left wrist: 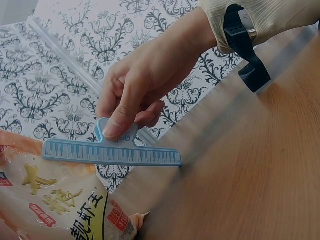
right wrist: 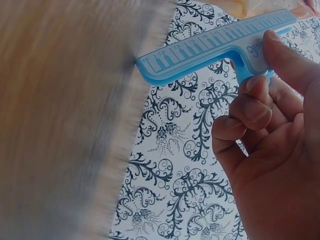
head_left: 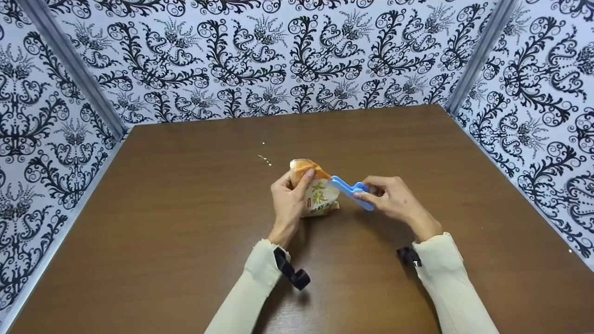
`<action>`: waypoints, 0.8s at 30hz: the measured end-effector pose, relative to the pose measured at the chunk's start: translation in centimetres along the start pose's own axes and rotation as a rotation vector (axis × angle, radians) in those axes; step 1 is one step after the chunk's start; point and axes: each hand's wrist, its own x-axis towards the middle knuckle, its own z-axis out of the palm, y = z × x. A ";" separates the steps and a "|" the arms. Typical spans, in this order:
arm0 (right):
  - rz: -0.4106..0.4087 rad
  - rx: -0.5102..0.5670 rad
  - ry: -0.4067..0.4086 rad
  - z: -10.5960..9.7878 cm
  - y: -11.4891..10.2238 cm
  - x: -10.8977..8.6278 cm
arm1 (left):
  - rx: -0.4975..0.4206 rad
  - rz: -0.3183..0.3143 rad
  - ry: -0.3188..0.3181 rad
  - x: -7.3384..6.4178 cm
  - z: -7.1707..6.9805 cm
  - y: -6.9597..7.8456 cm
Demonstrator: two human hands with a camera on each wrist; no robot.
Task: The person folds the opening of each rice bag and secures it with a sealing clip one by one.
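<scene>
One printed food bag [head_left: 320, 197] is found at the centre of the table [head_left: 185, 260], about midway between its left and right edges and well short of the far edge; whether its base touches the table or is lifted cannot be told. The upper part of the bag is gripped by the left hand [head_left: 288, 195], with the thumb laid across the orange top. A blue bag clip [left wrist: 120, 156] is pinched at its handle by the right hand [head_left: 397, 200], the thumb on one side and the fingers curled on the other. One end of the clip is overlapped with the orange top of the bag; most of its ruled bar is extended beyond, towards the table's right edge. Whether the bag is caught between the bars is not shown. Pale specks [head_left: 264, 160] are noted between the bag and the far left corner.

The step in hand is judged to be the clipping of the bag's mouth. For sound work, the top should be folded flat and held taut by the left hand, and the handle kept squeezed so that the bars are parted. The clip should be slid along the fold until its full width is covered, the left thumb being drawn clear before pressure is released. A partial bite is judged likely to slip off.
</scene>
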 end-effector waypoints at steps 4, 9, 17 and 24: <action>-0.009 0.008 0.011 0.1 0.0 0.0 | 0.000 0.005 0.003 0.1 0.0 -0.1; -0.020 0.023 0.017 0.1 0.0 0.1 | -0.004 0.001 0.007 0.1 0.1 0.0; -0.008 0.025 0.009 0.2 0.0 0.2 | -0.019 -0.018 0.005 0.1 0.1 0.0; 0.019 0.013 0.016 0.1 -0.1 0.1 | -0.017 -0.005 0.003 0.1 0.1 0.0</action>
